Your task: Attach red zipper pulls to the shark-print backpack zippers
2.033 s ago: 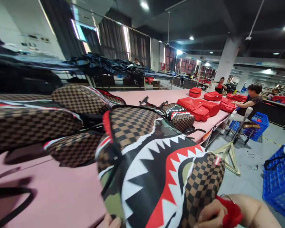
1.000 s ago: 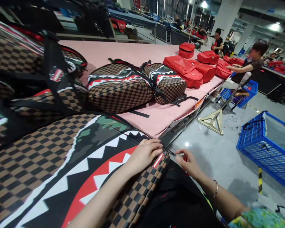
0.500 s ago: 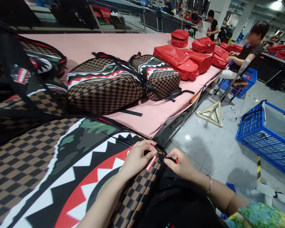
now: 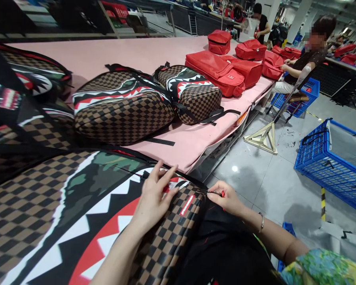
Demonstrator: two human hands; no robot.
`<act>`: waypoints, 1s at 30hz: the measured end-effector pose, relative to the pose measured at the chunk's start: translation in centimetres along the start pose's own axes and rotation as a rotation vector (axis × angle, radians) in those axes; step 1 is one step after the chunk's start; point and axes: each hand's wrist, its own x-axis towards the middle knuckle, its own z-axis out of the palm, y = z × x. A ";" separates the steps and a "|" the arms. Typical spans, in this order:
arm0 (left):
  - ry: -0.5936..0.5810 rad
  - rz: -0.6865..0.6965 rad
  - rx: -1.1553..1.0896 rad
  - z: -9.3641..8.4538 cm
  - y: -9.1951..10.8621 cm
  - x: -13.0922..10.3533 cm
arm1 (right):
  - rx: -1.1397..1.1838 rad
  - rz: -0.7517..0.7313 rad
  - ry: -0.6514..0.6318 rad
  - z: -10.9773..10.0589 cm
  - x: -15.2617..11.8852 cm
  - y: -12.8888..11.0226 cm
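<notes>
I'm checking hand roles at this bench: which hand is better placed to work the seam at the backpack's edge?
Probably the right hand: it pinches a small red-handled tool at the shark-print backpack edge, while the left hand rests open on the panel.

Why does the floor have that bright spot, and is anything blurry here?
Head view: the bright spot is glare on the glossy floor; the backpack under the left hand is sharp, a seated person's face is blurred out, and wide-lens distortion bends the table edge.

Left hand [image 4: 152, 198] rests on the shark-mouth backpack [image 4: 77, 213]; right hand [image 4: 227, 200] pinches a small red-handled tool [image 4: 218, 193] at its edge.
</notes>
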 end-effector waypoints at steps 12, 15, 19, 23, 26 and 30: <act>-0.090 0.626 0.393 0.9 2.0 -0.8 | -0.444 -0.260 -0.081 -1.4 -0.7 -0.9; 0.003 0.681 0.403 1.0 3.1 -1.0 | -0.451 -0.335 -0.084 -1.3 -0.4 -0.9; 0.043 0.740 0.440 1.0 3.6 -1.2 | -0.444 -0.372 -0.091 -1.4 -0.1 -0.8; 0.048 0.760 0.430 1.4 3.3 -1.2 | -0.432 -0.431 -0.098 -1.5 0.2 -0.3; 0.095 0.678 0.360 1.3 2.6 -0.9 | -0.405 -0.453 -0.100 -1.6 0.5 0.6; 0.213 0.372 0.334 -0.2 1.1 -0.9 | -0.299 -0.380 -0.105 -2.6 2.2 1.9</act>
